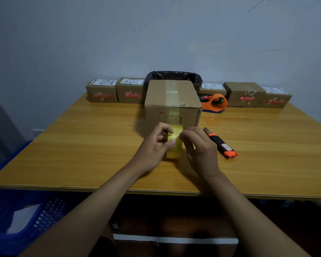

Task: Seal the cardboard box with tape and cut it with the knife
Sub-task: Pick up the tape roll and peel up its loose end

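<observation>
A brown cardboard box (pixel 171 101) stands at the table's middle, with clear tape running over its top and down its near face. A yellowish roll of tape (pixel 174 145) sits upright in front of the box. My left hand (pixel 154 147) grips the roll from the left, thumb across its face. My right hand (pixel 200 147) pinches the tape at the roll's upper right edge. An orange and black utility knife (pixel 220 143) lies on the table just right of my right hand, untouched.
An orange tape dispenser (pixel 215 102) rests behind the box to the right. Several small labelled parcels (pixel 102 91) line the far edge, with a black-lined bin (pixel 174 76) behind the box. A blue basket (pixel 26 210) stands on the floor at the left.
</observation>
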